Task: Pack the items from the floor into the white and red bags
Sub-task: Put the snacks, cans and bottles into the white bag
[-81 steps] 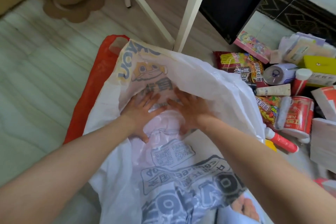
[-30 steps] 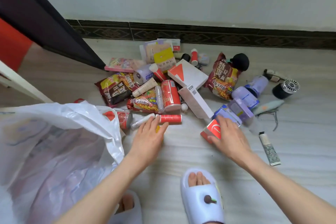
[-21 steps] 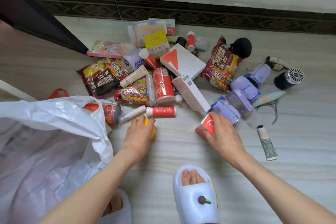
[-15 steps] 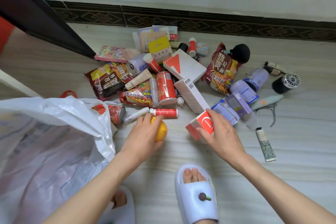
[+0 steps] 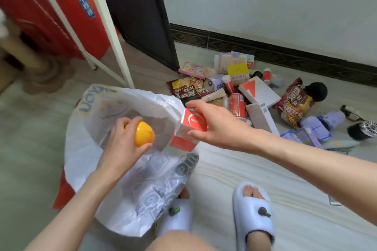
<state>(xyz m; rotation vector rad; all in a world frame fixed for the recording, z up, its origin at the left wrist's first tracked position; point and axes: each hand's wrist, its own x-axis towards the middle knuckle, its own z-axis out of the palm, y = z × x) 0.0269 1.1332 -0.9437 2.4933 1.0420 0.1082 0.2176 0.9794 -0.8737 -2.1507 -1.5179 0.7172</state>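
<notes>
Where half a second ago my view sat over the pile, I now see it swung left, so the floor (image 5: 234, 171) runs past a red panel (image 5: 67, 16) and a white frame leg (image 5: 108, 32) that were out of shot before. Largest in front of me is the white bag (image 5: 122, 195), spread open on the floor with its mouth up, and a strip of the red bag (image 5: 63, 189) shows from under its left edge. To the right, the heap of items (image 5: 255, 96) lies on the floor near the dark skirting: snack packets, red cans, white boxes, tubes, bottles.

Both hands have left that heap and come over the bag. My right hand (image 5: 218, 126) grips the red and white box (image 5: 190, 130), fingers (image 5: 195, 105) curled over its top and thumb under its side; the box, earlier lifted just beside the heap, now hangs at the bag's right rim. My left hand (image 5: 120, 144) wraps its fingers round the yellow ball (image 5: 143, 133), which has gone from floor level to above the bag's open mouth.

Two pale blue slippers (image 5: 253, 216) stand at the near edge.
</notes>
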